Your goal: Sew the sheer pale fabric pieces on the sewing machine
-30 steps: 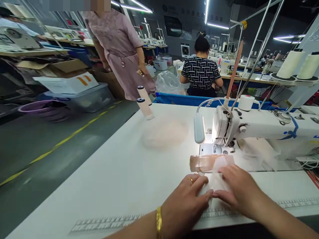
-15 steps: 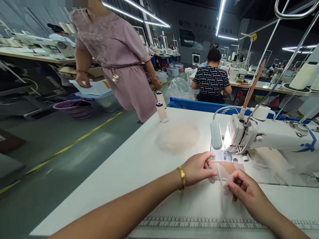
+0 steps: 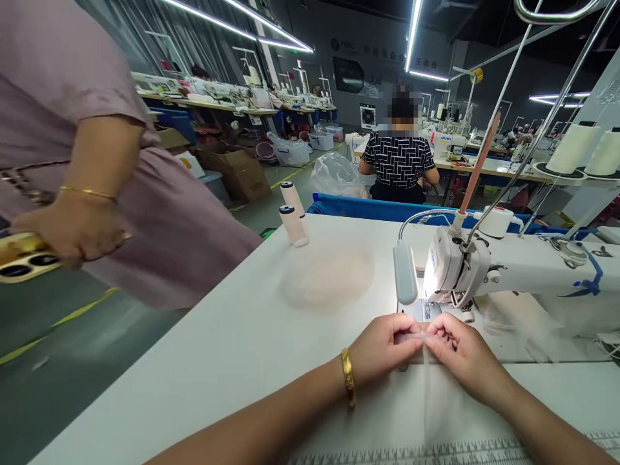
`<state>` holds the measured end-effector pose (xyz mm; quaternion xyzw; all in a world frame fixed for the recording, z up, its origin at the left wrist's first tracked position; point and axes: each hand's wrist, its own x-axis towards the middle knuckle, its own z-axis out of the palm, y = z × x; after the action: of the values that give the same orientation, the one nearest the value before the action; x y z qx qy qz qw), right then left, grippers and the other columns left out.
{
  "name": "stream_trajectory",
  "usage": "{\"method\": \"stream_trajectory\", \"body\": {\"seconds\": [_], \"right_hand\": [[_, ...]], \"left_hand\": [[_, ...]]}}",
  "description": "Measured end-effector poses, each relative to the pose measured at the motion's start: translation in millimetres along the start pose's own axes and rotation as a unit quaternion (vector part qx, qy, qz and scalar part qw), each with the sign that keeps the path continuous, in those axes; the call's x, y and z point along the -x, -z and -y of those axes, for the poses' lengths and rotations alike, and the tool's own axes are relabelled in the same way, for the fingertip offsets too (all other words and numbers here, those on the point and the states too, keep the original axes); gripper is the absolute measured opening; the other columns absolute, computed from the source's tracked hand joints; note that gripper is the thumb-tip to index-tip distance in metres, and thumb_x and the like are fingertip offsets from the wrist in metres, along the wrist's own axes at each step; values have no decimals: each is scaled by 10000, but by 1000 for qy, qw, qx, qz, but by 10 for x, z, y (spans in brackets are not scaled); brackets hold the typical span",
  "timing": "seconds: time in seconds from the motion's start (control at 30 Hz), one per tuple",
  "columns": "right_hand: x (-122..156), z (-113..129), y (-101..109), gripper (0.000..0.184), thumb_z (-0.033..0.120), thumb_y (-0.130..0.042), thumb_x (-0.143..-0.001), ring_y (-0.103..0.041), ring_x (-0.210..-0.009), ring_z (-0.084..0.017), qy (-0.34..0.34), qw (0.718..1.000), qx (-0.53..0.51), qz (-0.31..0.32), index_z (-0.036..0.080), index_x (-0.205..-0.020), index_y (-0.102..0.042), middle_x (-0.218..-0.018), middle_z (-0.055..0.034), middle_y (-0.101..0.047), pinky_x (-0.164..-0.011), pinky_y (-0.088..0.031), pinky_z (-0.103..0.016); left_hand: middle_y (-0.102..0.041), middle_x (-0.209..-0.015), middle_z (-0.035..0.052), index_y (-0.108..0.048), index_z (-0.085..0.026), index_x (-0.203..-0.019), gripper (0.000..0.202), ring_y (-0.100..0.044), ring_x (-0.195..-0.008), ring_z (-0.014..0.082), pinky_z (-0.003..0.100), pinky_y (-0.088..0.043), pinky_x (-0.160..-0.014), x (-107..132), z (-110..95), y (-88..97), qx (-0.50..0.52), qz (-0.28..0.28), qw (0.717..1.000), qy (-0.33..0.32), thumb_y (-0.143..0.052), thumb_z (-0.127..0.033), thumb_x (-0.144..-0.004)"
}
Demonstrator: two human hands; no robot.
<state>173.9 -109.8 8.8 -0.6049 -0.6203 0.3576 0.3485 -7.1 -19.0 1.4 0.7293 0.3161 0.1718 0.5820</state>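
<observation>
My left hand (image 3: 387, 345) and my right hand (image 3: 462, 352) meet fingertip to fingertip just in front of the sewing machine's needle area. Both pinch a thin, sheer pale fabric (image 3: 425, 387), which hangs down from between the fingers over the table. Most of the piece is hidden by my fingers. Right behind the hands are the presser foot and needle plate of the white sewing machine (image 3: 527, 261), lit by a small lamp (image 3: 405, 272). A round, hazy heap of sheer beige fabric (image 3: 329, 274) lies on the table to the left.
Two thread cones (image 3: 292, 226) stand at the table's far left edge. A printed ruler scale (image 3: 411, 455) runs along the near edge. A person in a pink dress (image 3: 179, 213) holds a phone (image 3: 24, 258) close on the left. Another person (image 3: 400, 155) sits ahead, beyond a blue cloth bin (image 3: 358, 205).
My right hand has moved up and left to meet my left hand, gathering the sheer fabric between them. The person in pink has walked closer on the left, and a phone now shows.
</observation>
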Motion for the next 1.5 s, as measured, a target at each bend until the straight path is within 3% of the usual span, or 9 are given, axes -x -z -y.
{"method": "stream_trajectory", "body": {"seconds": [0.17,0.4,0.6,0.73,0.83,0.93,1.2,1.4,1.5], "right_hand": [[3,-114,-47,173,399,-571,-992,-580,-805,-192,7,999,-46,-15,238,-942,-610,-868,-4,-633,-690,-447,-282],[11,-139,-70,202,399,-559,-975,-520,-705,-174,24,998,-10,-56,235,-862,-589,-784,12,-590,-629,-393,-277],[24,-204,-72,210,397,-569,-957,-506,-671,-171,41,995,22,-88,233,-837,-621,-750,15,-598,-620,-374,-278],[38,-203,-82,206,367,-582,-951,-498,-649,-164,63,992,40,-104,234,-802,-635,-712,22,-598,-611,-365,-273],[48,-195,-80,215,363,-586,-951,-505,-652,-165,76,990,45,-112,234,-789,-643,-706,20,-606,-615,-367,-272],[58,-192,-78,221,365,-583,-956,-522,-672,-167,78,990,43,-111,234,-790,-650,-729,14,-625,-627,-379,-271],[52,-169,-92,194,357,-565,-938,-499,-636,-160,64,991,55,-108,238,-792,-609,-708,28,-590,-598,-371,-265],[52,-171,-71,174,400,-575,-969,-555,-690,-174,47,995,21,-84,242,-988,-644,-809,10,-632,-623,-428,-266],[59,-171,-75,175,372,-558,-986,-533,-672,-171,64,994,42,-83,241,-894,-626,-765,14,-610,-616,-403,-271]], "left_hand": [[-555,-670,-18,-535,-192,-677,278,-547,-601,142,234,-411,-546,-5,19,-10,-28,-10,999,-38,-601,-427,-810],[-635,-714,-10,-645,-205,-795,203,-562,-668,157,237,-432,-596,10,11,-69,-48,-51,995,-75,-640,-407,-817],[-685,-794,27,-565,-197,-699,238,-607,-741,176,266,-472,-678,-2,73,-137,-35,-86,991,-95,-650,-399,-792],[-635,-696,-3,-500,-206,-680,239,-528,-636,143,245,-415,-593,-10,92,-176,-29,-97,993,-68,-650,-374,-760],[-557,-644,-43,-534,-210,-754,185,-446,-580,118,224,-355,-541,-15,78,-189,-23,-105,992,-60,-656,-347,-732],[-552,-662,-50,-576,-207,-834,182,-438,-579,112,219,-346,-537,-17,68,-194,-6,-95,994,-55,-650,-328,-720],[-535,-666,-35,-541,-198,-741,225,-432,-607,121,231,-353,-546,-11,78,-193,13,-77,995,-55,-651,-394,-746],[-540,-643,-42,-565,-198,-753,190,-447,-579,114,220,-365,-535,-1,76,-179,27,-76,994,-80,-645,-369,-774],[-588,-702,-19,-565,-193,-739,201,-480,-621,120,223,-393,-566,5,80,-183,14,-88,992,-90,-659,-366,-776]]}}
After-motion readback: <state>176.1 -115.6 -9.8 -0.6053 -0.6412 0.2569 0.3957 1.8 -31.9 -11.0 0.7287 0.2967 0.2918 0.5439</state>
